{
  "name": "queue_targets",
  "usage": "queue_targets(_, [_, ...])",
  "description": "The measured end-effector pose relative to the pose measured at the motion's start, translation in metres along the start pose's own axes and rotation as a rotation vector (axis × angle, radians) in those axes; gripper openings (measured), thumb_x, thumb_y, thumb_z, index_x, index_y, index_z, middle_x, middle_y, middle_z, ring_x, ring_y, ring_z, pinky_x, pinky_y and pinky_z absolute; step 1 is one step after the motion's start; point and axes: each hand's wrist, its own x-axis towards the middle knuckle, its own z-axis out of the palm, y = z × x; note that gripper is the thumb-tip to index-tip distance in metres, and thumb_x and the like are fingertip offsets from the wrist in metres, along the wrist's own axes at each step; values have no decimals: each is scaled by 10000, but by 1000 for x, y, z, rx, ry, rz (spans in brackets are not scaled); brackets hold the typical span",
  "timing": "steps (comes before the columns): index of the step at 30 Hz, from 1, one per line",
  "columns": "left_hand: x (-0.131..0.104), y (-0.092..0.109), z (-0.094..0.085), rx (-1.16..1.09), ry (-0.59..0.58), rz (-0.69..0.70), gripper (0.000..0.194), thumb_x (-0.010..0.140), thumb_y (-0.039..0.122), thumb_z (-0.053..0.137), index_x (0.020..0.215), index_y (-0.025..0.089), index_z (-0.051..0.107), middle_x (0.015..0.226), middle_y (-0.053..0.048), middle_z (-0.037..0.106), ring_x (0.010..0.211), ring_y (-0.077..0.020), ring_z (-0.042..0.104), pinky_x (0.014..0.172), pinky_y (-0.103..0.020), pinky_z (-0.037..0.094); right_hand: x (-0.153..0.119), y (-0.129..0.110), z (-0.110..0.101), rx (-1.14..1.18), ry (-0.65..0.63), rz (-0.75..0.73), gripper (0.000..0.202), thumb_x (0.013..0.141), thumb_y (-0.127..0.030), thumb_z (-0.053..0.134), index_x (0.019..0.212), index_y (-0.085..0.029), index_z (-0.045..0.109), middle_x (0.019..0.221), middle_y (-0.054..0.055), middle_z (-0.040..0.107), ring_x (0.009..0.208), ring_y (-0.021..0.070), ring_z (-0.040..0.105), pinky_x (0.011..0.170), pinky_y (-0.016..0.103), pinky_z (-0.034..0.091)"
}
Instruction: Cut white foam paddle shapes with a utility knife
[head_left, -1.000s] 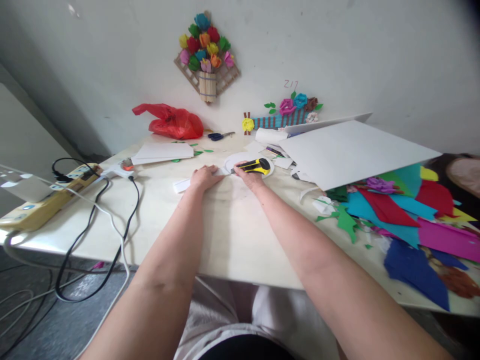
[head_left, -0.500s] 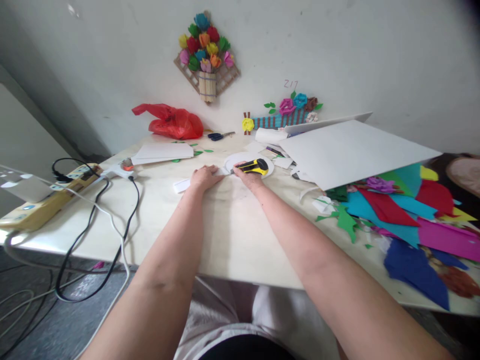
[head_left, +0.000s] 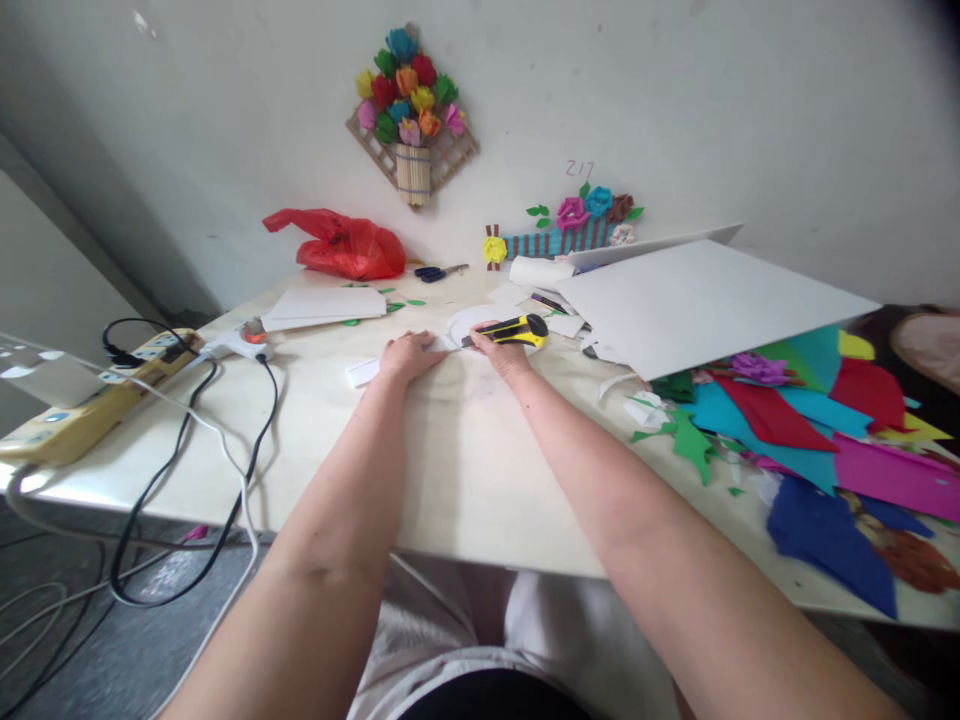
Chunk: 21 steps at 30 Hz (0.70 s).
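My right hand point(head_left: 504, 358) is closed round a yellow-and-black utility knife point(head_left: 531, 329), its blade end pointing left and low over the table. Under and behind that hand lies a white rounded piece of board point(head_left: 466, 318), partly covered by it. My left hand point(head_left: 406, 356) lies flat with fingers apart, pressing on a white strip point(head_left: 362, 372) whose left end sticks out beside the wrist. The strip's other end reaches toward the knife tip. Whether the blade touches the white board is too small to tell.
Large white boards point(head_left: 712, 300) and coloured scraps point(head_left: 780, 420) cover the table's right side. At the back are scissors point(head_left: 441, 272), a red plastic bag point(head_left: 352, 245) and white sheets point(head_left: 326, 305). Left stand a power strip point(head_left: 75, 400) and a looping black cable point(head_left: 276, 400).
My right hand and the utility knife have shifted slightly to the right, and the knife is tilted a little differently. My left hand stays in place on the strip.
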Motion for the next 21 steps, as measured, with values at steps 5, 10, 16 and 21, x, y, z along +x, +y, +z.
queue_targets(5, [0,0,-1,-2,-28,-2,559,848,551,561,1350,306,560,1488,4,472,1388,-219,388,1111,-296,278,-1,-4,0,9,-20,27,116,771,-269,643,864,-200,637,742,-32,642,746,128,648,886,352,528])
queue_targets(10, [-1,1,-2,5,-23,-1,548,848,539,566,1339,296,569,1485,-1,476,1384,-222,393,1111,-300,283,2,-1,1,41,-42,31,82,768,-248,655,830,-196,647,756,-34,644,726,112,641,869,328,528])
queue_targets(16, [-1,1,-1,9,-6,-4,513,847,541,566,1301,305,601,1424,-9,547,1325,-225,469,1088,-292,313,4,3,0,35,-65,-16,79,753,-234,676,821,-196,660,760,-36,642,720,104,629,887,330,523])
queue_targets(21, [-2,2,-3,3,-19,-3,534,852,535,565,1332,302,577,1463,0,504,1346,-219,442,1096,-290,297,4,4,0,30,-60,-28,80,740,-233,684,807,-193,667,753,-39,637,713,97,620,893,337,527])
